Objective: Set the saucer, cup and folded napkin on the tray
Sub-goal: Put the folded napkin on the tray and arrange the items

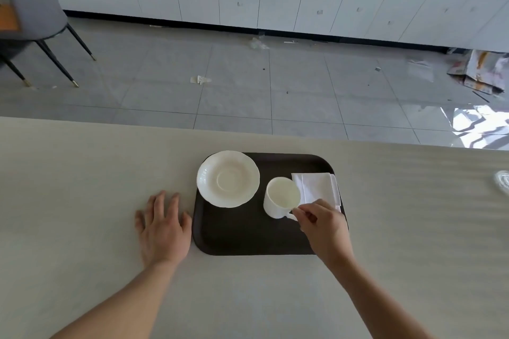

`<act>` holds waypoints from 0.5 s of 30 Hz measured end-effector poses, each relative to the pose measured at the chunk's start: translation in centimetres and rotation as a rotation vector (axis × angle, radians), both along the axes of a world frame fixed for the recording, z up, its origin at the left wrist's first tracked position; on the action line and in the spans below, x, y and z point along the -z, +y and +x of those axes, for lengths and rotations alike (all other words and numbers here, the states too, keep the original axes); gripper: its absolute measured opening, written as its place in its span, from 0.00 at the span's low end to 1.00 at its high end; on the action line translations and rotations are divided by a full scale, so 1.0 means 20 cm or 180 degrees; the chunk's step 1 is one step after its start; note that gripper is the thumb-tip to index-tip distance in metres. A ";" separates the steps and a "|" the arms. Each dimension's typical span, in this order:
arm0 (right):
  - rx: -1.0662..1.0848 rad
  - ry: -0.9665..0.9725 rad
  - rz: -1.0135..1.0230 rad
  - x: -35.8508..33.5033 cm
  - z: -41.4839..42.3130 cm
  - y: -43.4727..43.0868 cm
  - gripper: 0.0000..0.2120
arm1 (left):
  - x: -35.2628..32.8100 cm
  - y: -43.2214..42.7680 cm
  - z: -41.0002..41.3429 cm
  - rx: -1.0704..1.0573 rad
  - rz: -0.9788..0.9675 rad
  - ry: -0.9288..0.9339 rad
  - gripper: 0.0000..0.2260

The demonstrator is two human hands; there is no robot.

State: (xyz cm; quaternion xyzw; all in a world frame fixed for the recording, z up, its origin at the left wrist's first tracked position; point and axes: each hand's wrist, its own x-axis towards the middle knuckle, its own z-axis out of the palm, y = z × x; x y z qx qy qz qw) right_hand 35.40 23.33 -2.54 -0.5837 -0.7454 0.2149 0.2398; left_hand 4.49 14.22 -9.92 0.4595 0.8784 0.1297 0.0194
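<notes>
A dark brown tray [248, 234] lies on the beige table. A white saucer [228, 178] rests on its far left corner, slightly over the rim. The white cup [281, 197] stands upright on the tray, right of the saucer. My right hand [323, 226] pinches the cup's handle at its near right side. Behind the cup, a folded white napkin [318, 187] lies at the tray's right edge, partly hidden by the cup and my hand. My left hand [162, 228] lies flat on the table, fingers spread, just left of the tray, holding nothing.
The table's far edge [248, 132] runs just beyond the tray, with tiled floor behind it. A clear glass object [502, 180] sits at the table's right edge. A chair [33, 22] stands on the floor at the far left.
</notes>
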 end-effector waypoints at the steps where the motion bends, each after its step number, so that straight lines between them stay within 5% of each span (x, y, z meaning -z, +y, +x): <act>1: 0.0179 0.0112 -0.0081 0.01 -0.02 0.00 0.07 | 0.00 0.00 0.00 0.0004 -0.0011 0.0001 0.24; 15: 0.0985 0.0687 -0.0333 0.05 -0.30 0.06 0.12 | 0.00 0.00 0.00 0.0022 -0.0015 0.0038 0.24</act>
